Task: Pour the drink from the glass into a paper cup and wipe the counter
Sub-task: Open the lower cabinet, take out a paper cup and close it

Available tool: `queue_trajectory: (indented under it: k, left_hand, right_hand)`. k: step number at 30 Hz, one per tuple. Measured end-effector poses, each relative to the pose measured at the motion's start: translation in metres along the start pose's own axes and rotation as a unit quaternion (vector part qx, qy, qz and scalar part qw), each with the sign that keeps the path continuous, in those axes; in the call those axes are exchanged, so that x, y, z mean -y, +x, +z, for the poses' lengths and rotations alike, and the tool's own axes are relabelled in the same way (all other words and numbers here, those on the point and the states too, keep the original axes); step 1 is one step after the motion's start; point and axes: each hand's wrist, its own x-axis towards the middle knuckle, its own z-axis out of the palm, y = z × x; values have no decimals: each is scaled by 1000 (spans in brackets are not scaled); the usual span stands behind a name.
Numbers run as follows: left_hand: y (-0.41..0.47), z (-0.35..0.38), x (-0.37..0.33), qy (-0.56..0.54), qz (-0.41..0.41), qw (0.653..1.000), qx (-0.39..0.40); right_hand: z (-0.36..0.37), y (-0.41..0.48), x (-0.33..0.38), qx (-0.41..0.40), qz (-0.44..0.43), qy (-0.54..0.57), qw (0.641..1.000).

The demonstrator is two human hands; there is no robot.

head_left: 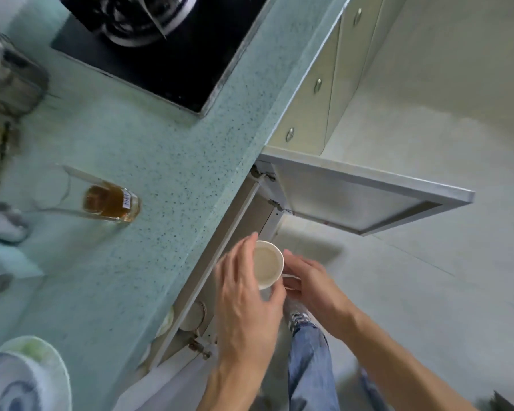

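The counter (149,161) is a smooth, speckled green stone-like slab with a low sheen. The hob (172,66) set into it is glossy black glass. The glass (110,203) is clear and smooth and carries a paper barcode label. The paper cup (267,266) is white matt paper. The cabinet door (362,200) is a smooth, matt pale panel with bare metal hinges (275,204). The knobs (318,85) are polished metal. The trousers (309,360) are blue denim cloth. The plate (27,378) is glazed and glossy.
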Motion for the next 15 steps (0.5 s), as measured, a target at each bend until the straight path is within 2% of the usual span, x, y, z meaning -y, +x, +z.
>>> queue_trajectory:
  k: [4, 9, 13, 15]
  left_hand:
    - [33, -49, -17, -31, 4, 997, -69]
    - [79, -91, -15, -16, 4, 995, -102]
    - [113, -108, -5, 5, -17, 993, -114]
    - [126, -111, 2, 15, -22, 994, -108]
  right_hand:
    - [32, -18, 60, 30, -60, -46, 997]
    - [79, -15, 112, 9, -158, -171, 973]
    - [111, 1, 135, -7, -251, -368, 895]
    - [118, 9, 142, -18, -254, -441, 860]
